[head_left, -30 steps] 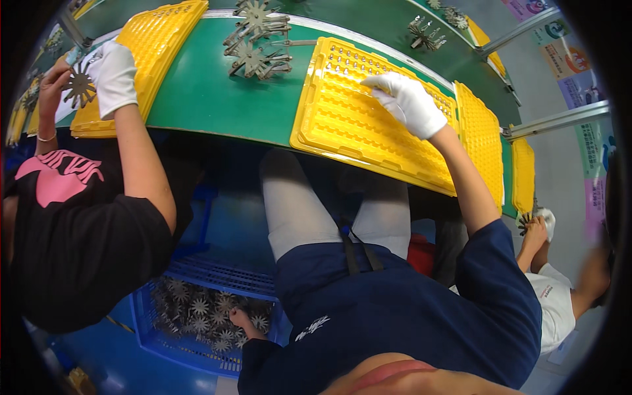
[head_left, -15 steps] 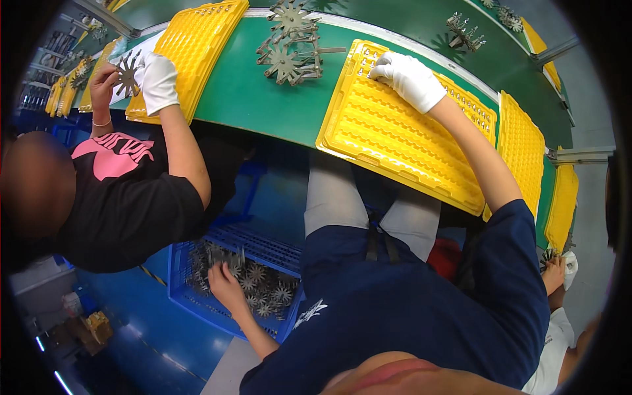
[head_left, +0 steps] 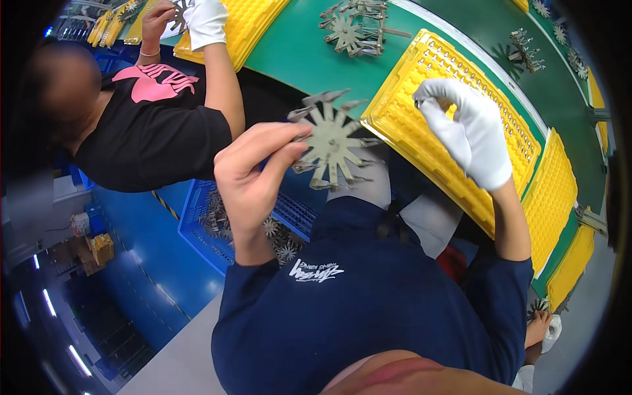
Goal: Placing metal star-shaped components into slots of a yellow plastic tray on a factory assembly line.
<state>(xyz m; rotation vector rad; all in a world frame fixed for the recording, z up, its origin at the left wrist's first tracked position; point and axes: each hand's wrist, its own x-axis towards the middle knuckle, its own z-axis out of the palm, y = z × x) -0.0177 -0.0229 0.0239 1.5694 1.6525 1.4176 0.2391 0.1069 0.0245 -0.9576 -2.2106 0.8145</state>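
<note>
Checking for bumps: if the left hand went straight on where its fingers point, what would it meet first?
Past the metal wheel, the left hand would probably meet the nearest yellow tray; depth is unclear, so perhaps the right hand.

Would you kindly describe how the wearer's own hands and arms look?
The left hand is ungloved, its forearm leading to a dark navy sleeve. The right hand wears a plain white glove reaching the wrist; beyond its bare forearm comes another short navy sleeve. No markings or cables show on either arm.
</note>
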